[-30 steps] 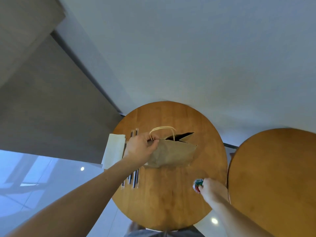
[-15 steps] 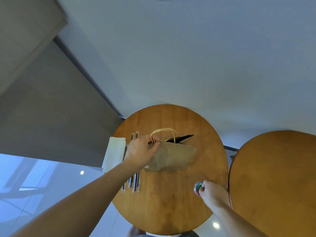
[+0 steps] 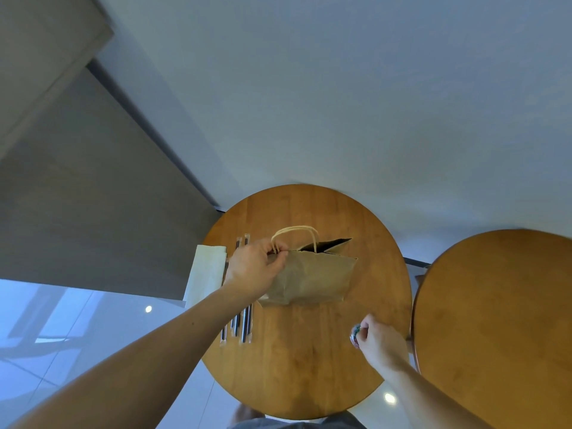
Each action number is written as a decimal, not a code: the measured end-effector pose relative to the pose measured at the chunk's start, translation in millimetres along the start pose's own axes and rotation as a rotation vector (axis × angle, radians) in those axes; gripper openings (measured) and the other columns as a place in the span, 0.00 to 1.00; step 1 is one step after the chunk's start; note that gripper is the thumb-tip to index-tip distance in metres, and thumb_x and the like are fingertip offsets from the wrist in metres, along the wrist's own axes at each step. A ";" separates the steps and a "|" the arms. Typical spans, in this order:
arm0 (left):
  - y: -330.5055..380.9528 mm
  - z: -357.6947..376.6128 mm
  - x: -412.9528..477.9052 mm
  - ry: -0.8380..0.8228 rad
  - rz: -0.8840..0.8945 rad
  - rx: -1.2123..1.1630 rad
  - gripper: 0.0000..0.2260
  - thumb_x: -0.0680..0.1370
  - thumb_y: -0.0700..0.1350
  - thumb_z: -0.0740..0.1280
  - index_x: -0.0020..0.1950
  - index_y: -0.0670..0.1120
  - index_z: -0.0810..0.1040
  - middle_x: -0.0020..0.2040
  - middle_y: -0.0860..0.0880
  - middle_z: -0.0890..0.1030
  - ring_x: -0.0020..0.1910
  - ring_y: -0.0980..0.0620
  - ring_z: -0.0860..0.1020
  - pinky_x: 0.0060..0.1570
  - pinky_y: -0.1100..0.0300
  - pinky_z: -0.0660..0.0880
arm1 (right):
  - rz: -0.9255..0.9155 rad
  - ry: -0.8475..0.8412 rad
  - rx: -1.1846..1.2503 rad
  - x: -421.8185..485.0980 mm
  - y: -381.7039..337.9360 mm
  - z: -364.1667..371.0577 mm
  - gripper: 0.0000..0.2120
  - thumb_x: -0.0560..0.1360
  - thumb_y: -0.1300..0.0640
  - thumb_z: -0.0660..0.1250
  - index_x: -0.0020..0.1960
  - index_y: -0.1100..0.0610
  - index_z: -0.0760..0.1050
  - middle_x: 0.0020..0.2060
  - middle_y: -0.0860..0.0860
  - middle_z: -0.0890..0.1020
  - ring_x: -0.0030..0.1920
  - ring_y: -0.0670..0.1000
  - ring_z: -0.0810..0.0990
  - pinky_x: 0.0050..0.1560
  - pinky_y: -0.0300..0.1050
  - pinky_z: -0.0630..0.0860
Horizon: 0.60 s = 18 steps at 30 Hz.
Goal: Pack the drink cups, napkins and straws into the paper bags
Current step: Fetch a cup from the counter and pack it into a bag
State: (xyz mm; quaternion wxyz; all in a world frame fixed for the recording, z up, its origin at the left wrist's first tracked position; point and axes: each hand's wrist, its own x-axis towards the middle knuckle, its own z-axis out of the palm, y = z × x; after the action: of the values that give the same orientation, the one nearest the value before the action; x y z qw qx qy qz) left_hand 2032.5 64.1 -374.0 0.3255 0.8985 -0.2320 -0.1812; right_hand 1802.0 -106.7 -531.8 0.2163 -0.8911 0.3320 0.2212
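Cup (image 3: 356, 335) in right hand (image 3: 382, 343) nearer crinkled bag (image 3: 312, 277)

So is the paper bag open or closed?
Open. A dark gap shows at the top of the paper bag, beside the handle, while the left hand grips its top corner.

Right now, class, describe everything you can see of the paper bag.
The bag is brown, creased paper with a pale cord loop handle standing above its rim. Its mouth gapes at the right, dark inside. It appears to stand near the middle of the wooden table. The left hand pinches its top edge beside the handle; the right hand, holding a cup, is clear of it.
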 end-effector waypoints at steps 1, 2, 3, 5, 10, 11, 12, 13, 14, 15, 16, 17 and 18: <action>0.8 -0.2 0.5 -0.002 0.000 0.001 0.05 0.78 0.48 0.68 0.46 0.58 0.80 0.38 0.64 0.78 0.45 0.72 0.74 0.38 0.78 0.68 | 0.008 -0.006 0.005 -0.1 0.3 0.2 0.07 0.78 0.46 0.65 0.45 0.44 0.67 0.27 0.40 0.70 0.26 0.38 0.70 0.22 0.32 0.58; 1.4 -0.3 1.1 -0.004 0.001 0.005 0.05 0.78 0.48 0.68 0.46 0.59 0.79 0.37 0.64 0.77 0.45 0.71 0.74 0.38 0.78 0.69 | 0.001 -0.005 0.009 -0.6 0.5 0.3 0.07 0.78 0.46 0.65 0.45 0.44 0.67 0.27 0.40 0.71 0.27 0.38 0.71 0.22 0.32 0.58; 1.9 -0.6 1.5 -0.007 -0.001 0.009 0.05 0.78 0.48 0.67 0.45 0.59 0.79 0.37 0.64 0.77 0.45 0.70 0.75 0.38 0.77 0.69 | 0.001 -0.008 0.014 -1.4 1.0 0.1 0.07 0.78 0.46 0.66 0.45 0.45 0.68 0.28 0.40 0.72 0.27 0.39 0.71 0.22 0.32 0.58; 2.8 -1.3 2.0 -0.013 -0.010 0.016 0.05 0.78 0.48 0.67 0.45 0.59 0.79 0.37 0.64 0.77 0.44 0.69 0.75 0.37 0.76 0.70 | -0.001 -0.004 0.036 -2.4 2.1 0.5 0.07 0.77 0.47 0.66 0.45 0.45 0.69 0.31 0.41 0.75 0.29 0.39 0.73 0.23 0.32 0.60; 0.3 -3.8 1.7 -0.027 -0.017 0.011 0.07 0.79 0.49 0.67 0.44 0.61 0.78 0.38 0.62 0.79 0.45 0.68 0.75 0.37 0.75 0.71 | -0.033 0.009 0.072 -4.3 6.2 7.8 0.07 0.78 0.49 0.67 0.48 0.46 0.69 0.39 0.43 0.80 0.34 0.40 0.75 0.27 0.30 0.67; -0.5 -4.0 1.9 -0.032 -0.019 0.007 0.05 0.79 0.49 0.67 0.46 0.60 0.80 0.39 0.62 0.79 0.45 0.67 0.76 0.37 0.75 0.71 | -0.034 0.009 0.085 -4.4 7.2 9.8 0.06 0.79 0.51 0.67 0.48 0.46 0.69 0.40 0.43 0.81 0.35 0.40 0.75 0.28 0.31 0.70; -1.0 -4.0 1.9 -0.034 -0.022 0.007 0.05 0.79 0.49 0.67 0.47 0.59 0.80 0.39 0.62 0.79 0.44 0.67 0.76 0.36 0.74 0.71 | -0.036 0.014 0.103 -4.7 7.9 11.7 0.05 0.79 0.52 0.66 0.49 0.46 0.69 0.40 0.43 0.81 0.35 0.40 0.75 0.31 0.32 0.72; -0.9 -4.2 1.6 -0.034 -0.027 0.009 0.05 0.79 0.49 0.67 0.47 0.59 0.80 0.39 0.62 0.79 0.44 0.66 0.76 0.36 0.74 0.71 | -0.031 0.016 0.121 -5.4 7.7 12.3 0.05 0.80 0.53 0.65 0.50 0.45 0.70 0.40 0.43 0.81 0.35 0.41 0.75 0.32 0.32 0.73; -0.7 -4.0 1.2 -0.032 -0.030 0.011 0.05 0.79 0.49 0.67 0.46 0.59 0.80 0.38 0.63 0.79 0.42 0.65 0.77 0.35 0.73 0.70 | -0.031 0.021 0.144 -5.9 8.1 13.1 0.04 0.80 0.54 0.65 0.51 0.45 0.72 0.41 0.43 0.81 0.35 0.41 0.75 0.33 0.32 0.73; 0.0 -3.7 1.0 -0.033 -0.033 0.011 0.05 0.79 0.50 0.67 0.46 0.60 0.80 0.39 0.63 0.79 0.42 0.65 0.77 0.36 0.73 0.71 | -0.030 0.027 0.164 -7.3 7.8 12.4 0.05 0.80 0.55 0.65 0.52 0.45 0.73 0.42 0.43 0.82 0.34 0.41 0.75 0.33 0.31 0.73; 0.5 -3.2 1.0 -0.038 -0.035 0.011 0.05 0.79 0.50 0.67 0.46 0.60 0.79 0.39 0.62 0.80 0.41 0.64 0.78 0.37 0.72 0.72 | -0.032 0.033 0.187 -9.0 7.3 11.2 0.05 0.80 0.55 0.65 0.51 0.44 0.74 0.42 0.43 0.82 0.34 0.40 0.75 0.32 0.31 0.73; 1.1 -2.9 0.9 -0.044 -0.036 0.011 0.05 0.79 0.49 0.67 0.46 0.60 0.79 0.41 0.62 0.81 0.42 0.64 0.78 0.38 0.72 0.73 | -0.039 0.037 0.215 -11.3 5.6 8.7 0.06 0.80 0.55 0.65 0.49 0.43 0.74 0.40 0.42 0.82 0.33 0.40 0.76 0.33 0.32 0.75; 1.4 -3.1 0.6 -0.050 -0.039 0.010 0.05 0.79 0.49 0.67 0.47 0.60 0.79 0.41 0.62 0.81 0.42 0.63 0.79 0.38 0.72 0.73 | -0.052 0.041 0.255 -12.8 3.3 6.0 0.06 0.80 0.55 0.66 0.48 0.43 0.75 0.39 0.41 0.82 0.34 0.40 0.77 0.36 0.34 0.77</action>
State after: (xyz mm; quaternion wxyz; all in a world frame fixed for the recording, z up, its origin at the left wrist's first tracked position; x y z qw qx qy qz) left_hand 2034.0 64.4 -371.0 0.3114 0.8997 -0.2233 -0.2091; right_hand 1789.5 -99.4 -530.5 0.3267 -0.8690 0.3385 0.1533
